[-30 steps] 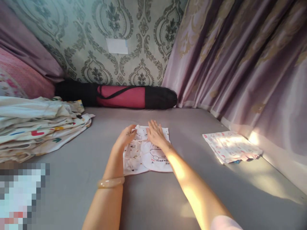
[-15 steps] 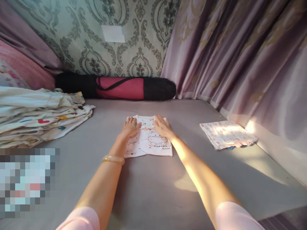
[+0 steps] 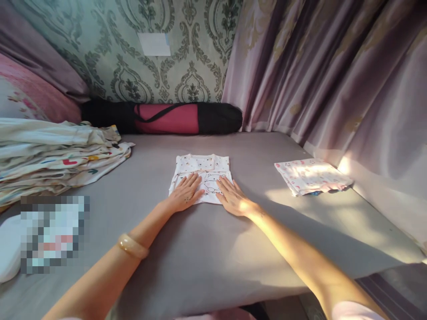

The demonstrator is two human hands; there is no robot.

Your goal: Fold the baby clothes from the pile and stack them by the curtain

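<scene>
A small white garment (image 3: 203, 164) with a drawn animal and tiny dark prints lies folded flat on the grey sheet (image 3: 187, 258). On its lower left part rests my left hand (image 3: 187, 192), palm down with the fingers stretched out. My right hand (image 3: 232, 195) lies on the lower right part, its fingers flat and spread. Both hands press on the cloth without gripping it. Between them part of the animal drawing shows; the lettering below it is mostly covered.
A pile of patterned clothes (image 3: 60, 155) sits at the left. To the right lies a folded pink-and-white cloth (image 3: 310, 175). A black-and-red roll bag (image 3: 167, 118) lines the wall, and purple curtains (image 3: 300, 66) hang at the right. At lower left is a blurred item (image 3: 56, 235).
Both hands have slid toward me, from the garment's upper part to its lower edge. The top of the garment is now uncovered. The view has shifted slightly.
</scene>
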